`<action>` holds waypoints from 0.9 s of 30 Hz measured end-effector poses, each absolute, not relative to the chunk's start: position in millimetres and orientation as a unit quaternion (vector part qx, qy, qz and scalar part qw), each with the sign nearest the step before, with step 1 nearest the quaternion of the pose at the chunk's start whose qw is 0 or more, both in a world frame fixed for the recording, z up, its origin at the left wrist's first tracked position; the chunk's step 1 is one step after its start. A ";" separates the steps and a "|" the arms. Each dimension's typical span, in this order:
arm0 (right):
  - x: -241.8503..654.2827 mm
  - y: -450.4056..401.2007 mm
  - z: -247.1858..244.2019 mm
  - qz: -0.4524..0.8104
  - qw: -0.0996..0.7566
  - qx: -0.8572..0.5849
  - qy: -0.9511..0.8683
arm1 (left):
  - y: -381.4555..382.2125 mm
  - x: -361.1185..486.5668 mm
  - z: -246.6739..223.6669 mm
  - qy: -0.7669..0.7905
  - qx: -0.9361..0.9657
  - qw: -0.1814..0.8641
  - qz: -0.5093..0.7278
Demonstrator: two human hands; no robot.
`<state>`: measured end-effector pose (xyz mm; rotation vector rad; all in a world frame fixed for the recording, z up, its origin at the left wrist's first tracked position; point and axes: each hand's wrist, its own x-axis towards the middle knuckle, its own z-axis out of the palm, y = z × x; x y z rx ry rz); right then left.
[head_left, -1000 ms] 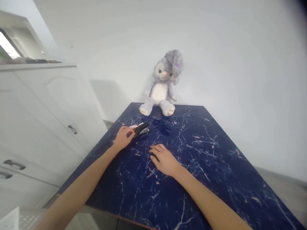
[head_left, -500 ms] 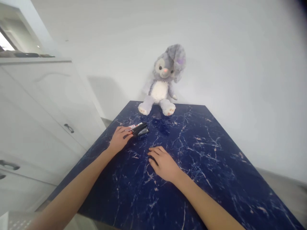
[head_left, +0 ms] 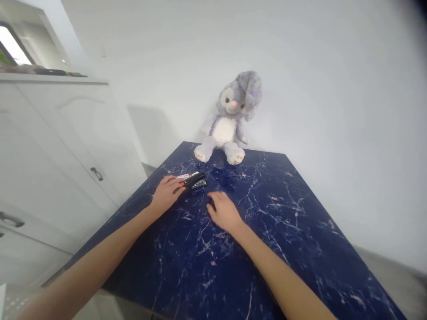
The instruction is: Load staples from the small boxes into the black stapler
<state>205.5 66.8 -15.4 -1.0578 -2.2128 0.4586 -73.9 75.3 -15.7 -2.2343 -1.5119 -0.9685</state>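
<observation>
My left hand (head_left: 167, 192) is closed around the near end of a black stapler (head_left: 196, 179) on the blue table. The stapler's far end points away to the right, its upper arm raised over the metal-topped base. Just behind it a white and red packet (head_left: 183, 176) shows, partly covered by my fingers; what it is I cannot make out. Near the stapler, on its right and closer to me, hovers or rests my right hand (head_left: 224, 212). Its fingers are bent and apart, with nothing in them.
A grey plush rabbit (head_left: 228, 118) sits at the far edge of the dark blue marbled table (head_left: 300, 240), against the white wall. White cabinets (head_left: 63, 146) with dark handles stand along the left. At the lower left corner is a white perforated object (head_left: 15, 304).
My right hand has moved forward, closer to the stapler. My left hand stays on the stapler. The whole view has shifted slightly.
</observation>
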 end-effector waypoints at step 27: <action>184.3 173.5 -21.5 0.305 0.326 -0.308 -0.840 | 87.9 -98.7 -6.5 -0.488 -0.830 0.061 -0.261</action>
